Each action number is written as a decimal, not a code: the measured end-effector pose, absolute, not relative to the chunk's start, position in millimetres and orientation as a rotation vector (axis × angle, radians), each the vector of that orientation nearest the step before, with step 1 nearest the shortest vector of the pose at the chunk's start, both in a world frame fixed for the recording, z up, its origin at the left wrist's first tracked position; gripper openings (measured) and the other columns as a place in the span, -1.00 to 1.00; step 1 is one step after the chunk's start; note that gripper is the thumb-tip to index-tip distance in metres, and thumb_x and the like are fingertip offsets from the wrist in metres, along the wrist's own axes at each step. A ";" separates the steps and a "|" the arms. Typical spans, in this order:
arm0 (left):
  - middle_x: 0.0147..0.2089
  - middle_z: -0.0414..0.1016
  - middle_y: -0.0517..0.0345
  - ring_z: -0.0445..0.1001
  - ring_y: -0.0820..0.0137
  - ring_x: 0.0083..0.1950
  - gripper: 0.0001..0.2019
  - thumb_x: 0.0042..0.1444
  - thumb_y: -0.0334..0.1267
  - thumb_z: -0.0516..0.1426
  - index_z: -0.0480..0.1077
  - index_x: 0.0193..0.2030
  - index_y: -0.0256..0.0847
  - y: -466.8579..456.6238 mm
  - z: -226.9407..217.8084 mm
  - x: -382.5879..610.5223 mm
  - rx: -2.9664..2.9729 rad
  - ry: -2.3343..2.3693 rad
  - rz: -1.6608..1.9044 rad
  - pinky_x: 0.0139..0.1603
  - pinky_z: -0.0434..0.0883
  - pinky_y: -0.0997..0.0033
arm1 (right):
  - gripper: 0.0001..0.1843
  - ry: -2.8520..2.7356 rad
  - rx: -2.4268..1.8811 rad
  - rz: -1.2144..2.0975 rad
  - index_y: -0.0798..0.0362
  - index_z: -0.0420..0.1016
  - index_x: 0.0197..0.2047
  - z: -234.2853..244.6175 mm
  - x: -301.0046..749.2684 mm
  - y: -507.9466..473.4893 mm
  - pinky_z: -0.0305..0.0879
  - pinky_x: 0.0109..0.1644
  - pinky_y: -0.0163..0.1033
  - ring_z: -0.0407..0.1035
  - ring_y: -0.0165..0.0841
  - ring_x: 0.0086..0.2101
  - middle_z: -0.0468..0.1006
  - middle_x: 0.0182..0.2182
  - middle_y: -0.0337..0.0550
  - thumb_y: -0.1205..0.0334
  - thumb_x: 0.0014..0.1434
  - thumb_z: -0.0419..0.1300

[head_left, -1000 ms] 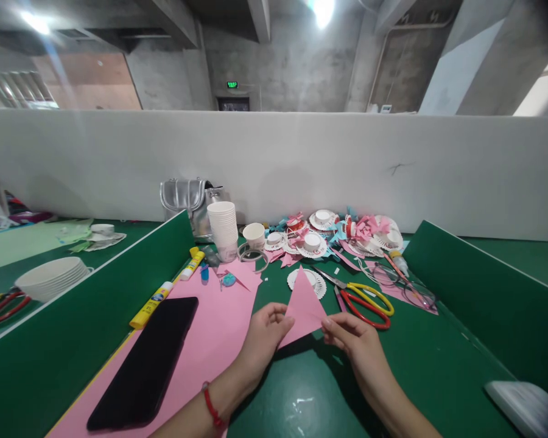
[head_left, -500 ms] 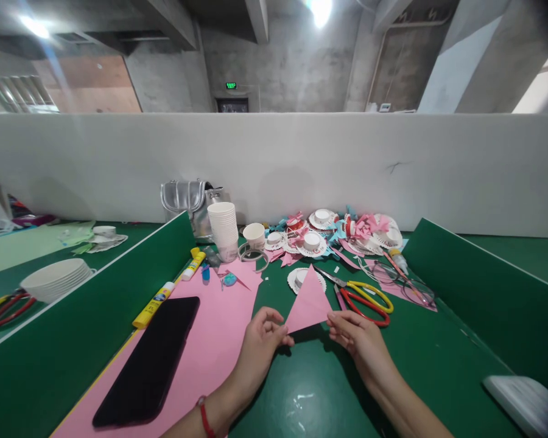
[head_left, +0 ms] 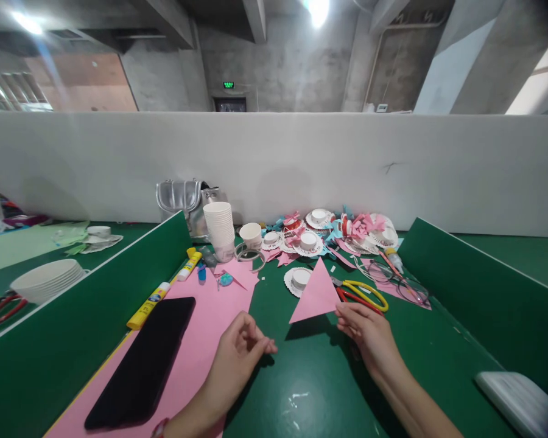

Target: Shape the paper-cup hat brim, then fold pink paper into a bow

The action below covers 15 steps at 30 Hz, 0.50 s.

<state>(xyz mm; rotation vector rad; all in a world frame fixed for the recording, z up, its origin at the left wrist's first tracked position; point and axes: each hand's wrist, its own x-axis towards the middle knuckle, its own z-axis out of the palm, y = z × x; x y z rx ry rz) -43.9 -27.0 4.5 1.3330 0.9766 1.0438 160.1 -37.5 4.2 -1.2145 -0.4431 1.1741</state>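
A folded pink paper triangle [head_left: 316, 295] is pinched at its lower right corner by my right hand [head_left: 365, 331], held above the green table. My left hand [head_left: 242, 356] is apart from the paper, to its lower left. Its fingers are curled, thumb and fingertips close together, and I see nothing in them. Behind the paper lies a scalloped white paper piece [head_left: 292, 283] with a short round cup base on it. Scissors [head_left: 365, 293] with red and yellow handles lie just beyond my right hand, their blades partly hidden by the triangle.
A black phone [head_left: 141, 365] and glue sticks [head_left: 148, 306] lie at left on a pink sheet [head_left: 210, 310]. Behind stand stacked paper cups [head_left: 219, 228] and a pile of paper decorations [head_left: 319, 234]. Eyeglasses [head_left: 404, 283] lie at right. Green dividers [head_left: 475, 298] flank the table.
My left hand has let go of the triangle's left corner and moved left and down. My right hand still holds the triangle, now slightly further right.
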 end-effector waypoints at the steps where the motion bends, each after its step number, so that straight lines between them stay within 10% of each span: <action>1: -0.56 0.28 0.32 0.42 0.44 -0.42 -0.82 -0.02 -0.35 0.06 0.06 -0.50 -0.17 -25.6 3.8 -47.1 1.392 1.010 1.021 -0.28 0.36 0.36 | -0.76 -0.447 -1.213 1.183 0.17 0.50 -0.60 5.7 159.9 -37.5 0.30 -0.52 -0.44 0.31 -0.52 -0.63 0.47 -0.68 -0.23 0.25 -0.42 0.39; 7: -0.11 0.34 0.03 0.30 0.32 -0.06 -0.69 -0.04 -0.47 0.02 0.31 -0.13 -0.12 -7.5 13.2 -41.5 2.098 0.858 1.013 -0.05 0.26 0.30 | -0.78 -0.462 -1.196 1.424 0.15 0.40 -0.65 17.5 146.9 -44.1 0.23 -0.59 -0.47 0.23 -0.58 -0.70 0.37 -0.73 -0.32 0.27 -0.36 0.37; 15: -0.43 0.42 0.11 0.36 0.37 -0.36 -0.85 -0.02 -0.40 0.00 0.40 -0.44 -0.20 3.3 37.4 -14.7 1.978 0.938 1.149 -0.29 0.31 0.40 | -0.66 -0.652 -1.198 1.315 0.08 0.35 -0.42 13.9 151.3 -42.9 0.20 -0.57 -0.41 0.27 -0.51 -0.62 0.41 -0.55 -0.28 0.07 -0.25 0.30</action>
